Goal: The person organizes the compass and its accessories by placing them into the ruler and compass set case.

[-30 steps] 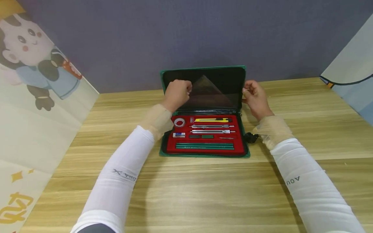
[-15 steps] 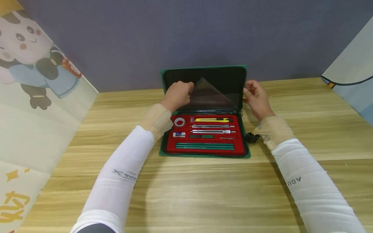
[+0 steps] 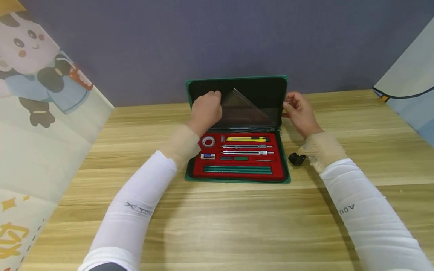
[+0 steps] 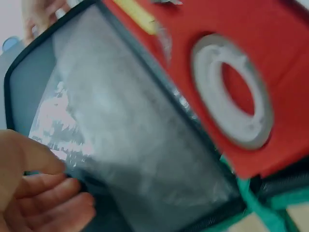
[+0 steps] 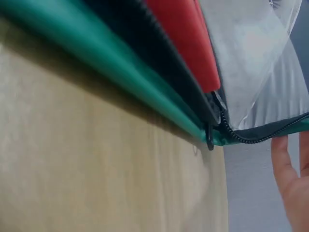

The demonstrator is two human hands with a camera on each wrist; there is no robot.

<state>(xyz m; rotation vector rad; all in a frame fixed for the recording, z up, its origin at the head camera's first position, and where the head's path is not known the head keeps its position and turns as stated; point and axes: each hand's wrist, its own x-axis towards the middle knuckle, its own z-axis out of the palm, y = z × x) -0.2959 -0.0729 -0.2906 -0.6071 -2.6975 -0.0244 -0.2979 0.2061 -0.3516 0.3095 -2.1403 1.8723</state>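
Observation:
A green zip case [image 3: 239,181] lies unfolded on the table, its black-lined lid [image 3: 261,88] standing up at the back. My left hand [image 3: 206,111] is in front of the lid's left half, fingers curled, and pinches the edge of a clear plastic sheet [image 4: 130,111]. That sheet slants across the lid's inside, one corner peaking near its middle. At the lid's right edge my right hand [image 3: 300,113] holds the rim between thumb and fingers. The right wrist view shows those fingers [image 5: 281,157] at the zipped edge.
The red tray [image 3: 244,177] holds a white ring [image 3: 208,141], a yellow cutter [image 3: 247,139], metal compasses [image 3: 245,152], an eraser [image 3: 207,156] and green pencils [image 3: 237,170]. A small black object [image 3: 296,159] is beside my right wrist. A dark wall panel [image 3: 237,37] stands behind.
My left hand has turned slightly, its knuckles rising, while the sheet's corner has shifted a little to the left. The right hand stays at the lid's edge.

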